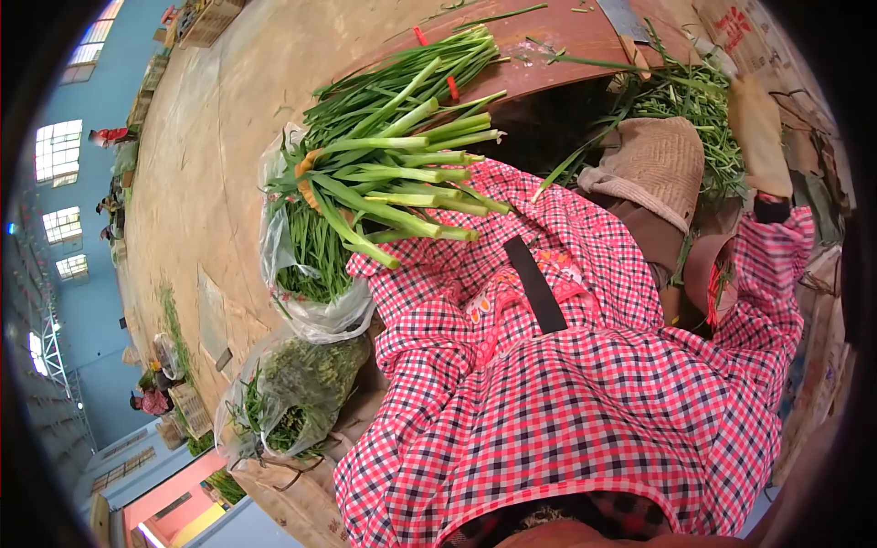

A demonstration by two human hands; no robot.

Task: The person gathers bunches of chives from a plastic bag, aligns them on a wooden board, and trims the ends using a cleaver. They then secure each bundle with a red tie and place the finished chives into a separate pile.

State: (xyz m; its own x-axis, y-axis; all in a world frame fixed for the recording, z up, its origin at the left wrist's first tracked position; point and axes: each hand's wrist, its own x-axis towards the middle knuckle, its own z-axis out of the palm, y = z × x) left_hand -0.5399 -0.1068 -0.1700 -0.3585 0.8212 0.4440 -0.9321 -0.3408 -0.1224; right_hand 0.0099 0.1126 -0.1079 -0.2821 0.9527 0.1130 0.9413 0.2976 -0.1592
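The view is tipped sideways. A bundle of green stalks [393, 183], pale at the cut ends and dark green at the leafy tips, lies fanned out across the person's lap, on a red-and-white checked apron [566, 402]. Part of the bundle reaches over the edge of a reddish-brown desk [557, 46], where a few loose stalks and 2 small red bands lie. The stalks' cut ends point toward the apron, and a yellowish-orange tie shows at the bundle's left side.

The left hand [311, 178] seems to be tucked among the leaves at that side, but so little of it shows that I cannot tell whether it grips them or lies flat. The right hand [772, 208] is at the far right, past a checked sleeve and a dark cuff, hidden by greens; I cannot tell how it is set.

Just below the bundle stands a clear plastic bag [306, 292] stuffed with green leaves, and lower down a 2nd bag of trimmings [292, 393]. A woven tan basket [653, 164] sits beside the lap, with more greens [694, 100] heaped behind it. People sit far off on the concrete floor [210, 137].
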